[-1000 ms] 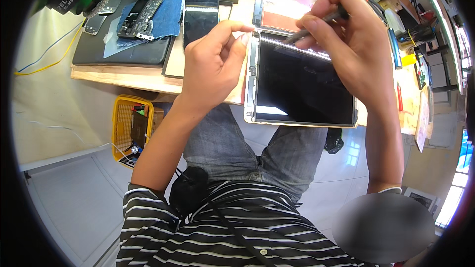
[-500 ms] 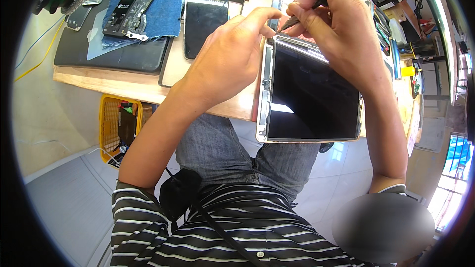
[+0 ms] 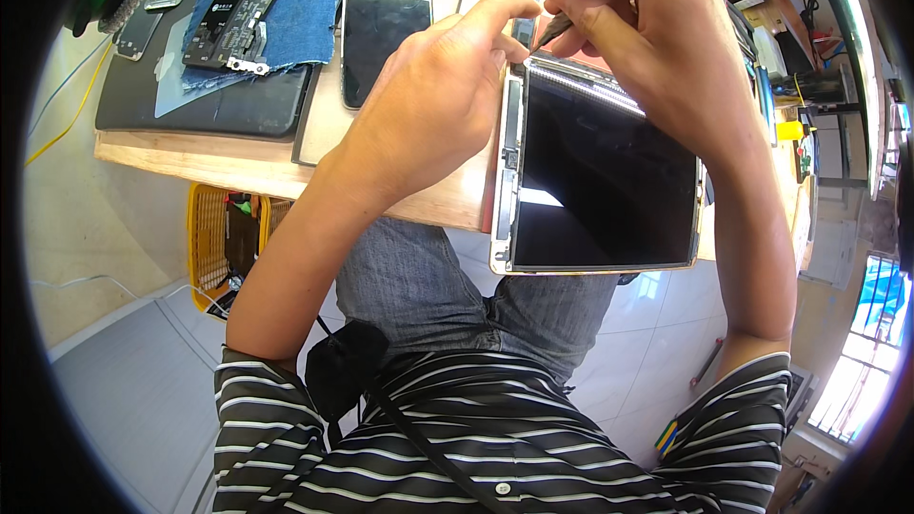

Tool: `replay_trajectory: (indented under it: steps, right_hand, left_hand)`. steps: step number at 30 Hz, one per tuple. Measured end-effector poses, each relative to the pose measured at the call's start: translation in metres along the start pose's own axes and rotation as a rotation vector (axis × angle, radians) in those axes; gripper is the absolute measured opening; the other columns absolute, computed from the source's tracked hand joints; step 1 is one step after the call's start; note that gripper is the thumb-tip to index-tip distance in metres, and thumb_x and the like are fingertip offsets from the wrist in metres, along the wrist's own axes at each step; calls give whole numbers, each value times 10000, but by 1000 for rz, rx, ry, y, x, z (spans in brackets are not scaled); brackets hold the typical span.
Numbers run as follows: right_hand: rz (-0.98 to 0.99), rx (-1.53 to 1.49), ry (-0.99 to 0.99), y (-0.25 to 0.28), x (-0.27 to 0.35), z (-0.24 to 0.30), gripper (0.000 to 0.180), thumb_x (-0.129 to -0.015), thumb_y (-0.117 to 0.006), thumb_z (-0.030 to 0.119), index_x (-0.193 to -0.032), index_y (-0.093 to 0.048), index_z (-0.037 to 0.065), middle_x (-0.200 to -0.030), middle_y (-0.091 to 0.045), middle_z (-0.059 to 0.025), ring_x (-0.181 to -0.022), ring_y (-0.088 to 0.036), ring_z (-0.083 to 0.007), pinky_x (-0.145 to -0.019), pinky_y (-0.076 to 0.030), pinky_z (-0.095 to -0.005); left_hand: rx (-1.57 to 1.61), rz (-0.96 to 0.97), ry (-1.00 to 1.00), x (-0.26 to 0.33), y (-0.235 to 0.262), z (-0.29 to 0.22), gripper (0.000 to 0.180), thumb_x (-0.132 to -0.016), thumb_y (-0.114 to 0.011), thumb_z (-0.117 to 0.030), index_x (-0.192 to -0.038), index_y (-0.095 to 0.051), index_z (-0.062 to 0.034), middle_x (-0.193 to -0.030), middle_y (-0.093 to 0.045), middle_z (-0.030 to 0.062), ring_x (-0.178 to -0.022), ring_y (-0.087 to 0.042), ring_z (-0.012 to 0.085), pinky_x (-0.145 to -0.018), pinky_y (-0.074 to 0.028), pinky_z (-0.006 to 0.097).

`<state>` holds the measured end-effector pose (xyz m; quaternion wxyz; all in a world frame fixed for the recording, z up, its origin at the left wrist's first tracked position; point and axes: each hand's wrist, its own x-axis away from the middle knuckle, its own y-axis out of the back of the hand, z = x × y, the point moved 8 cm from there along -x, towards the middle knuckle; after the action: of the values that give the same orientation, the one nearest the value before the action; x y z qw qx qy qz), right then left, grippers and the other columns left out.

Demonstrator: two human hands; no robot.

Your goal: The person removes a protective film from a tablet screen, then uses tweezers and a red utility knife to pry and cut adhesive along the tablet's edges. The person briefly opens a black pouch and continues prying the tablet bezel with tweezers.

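A tablet-like display assembly (image 3: 609, 171) with a dark panel and metal frame overhangs the table's front edge. My right hand (image 3: 647, 48) is closed around dark tweezers (image 3: 552, 32), their tip pointing down-left at the panel's far left corner. Beside that corner is my left hand (image 3: 428, 95), its index finger stretched out and its thumb apart from it. Its other fingers are curled and partly hidden, and nothing shows in its grip. Beyond the panel, a reddish surface (image 3: 595, 62) shows in part under my right hand.
Left of my left hand lies a dark phone (image 3: 386, 24). A circuit board with a battery (image 3: 238, 14) rests on blue denim cloth (image 3: 309, 19), on top of a dark flat case (image 3: 238, 119). A yellow basket (image 3: 205, 243) stands below the table. Tools and cables crowd the right side.
The whole view has shifted slightly. The tweezers' tip has come down a little, toward the panel's far left corner. My left hand stays beside that corner.
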<state>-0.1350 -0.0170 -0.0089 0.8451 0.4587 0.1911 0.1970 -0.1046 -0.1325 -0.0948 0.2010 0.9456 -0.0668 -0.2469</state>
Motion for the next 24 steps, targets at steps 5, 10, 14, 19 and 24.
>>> replay_trajectory:
  steps: [5,10,14,19,24]
  right_hand:
    - [-132,160,44,4,7,11,171,-926,-683,139,-961,-609,-11,-820,-685,-224,-771,-695,-374,-695,-526,-447]
    - [23,36,181,-3,-3,-1,141,-903,-658,104,-948,-579,-3,-788,-655,-215,-751,-679,-372,-680,-509,-446]
    - [63,203,114,4,-6,13,137,-901,-638,88,-966,-551,5,-833,-648,-228,-800,-667,-408,-701,-504,-449]
    - [12,143,183,-2,-7,7,177,-903,-641,102,-1002,-531,4,-842,-644,-232,-838,-661,-422,-722,-502,-471]
    - [29,197,208,-3,-3,18,217,-905,-655,131,-1017,-528,-4,-846,-629,-251,-845,-646,-436,-744,-498,-475]
  left_hand:
    - [-26,11,31,1,3,-2,354,-992,-538,31,-1335,-601,-30,-1034,-781,139,-874,-716,166,-782,-525,282]
    - [-122,-49,7,1,14,-2,230,-1002,-603,-23,-1212,-697,-17,-954,-773,90,-813,-676,92,-699,-505,240]
    - [-113,-68,72,4,18,-2,167,-994,-653,-60,-1128,-738,-8,-906,-754,65,-800,-661,68,-687,-499,227]
    - [-98,-109,59,-1,21,-2,160,-990,-678,-74,-1114,-742,3,-843,-715,31,-763,-625,61,-668,-490,233]
    - [-92,-100,88,1,24,-4,168,-985,-692,-86,-1113,-737,12,-762,-655,9,-688,-566,57,-629,-462,230]
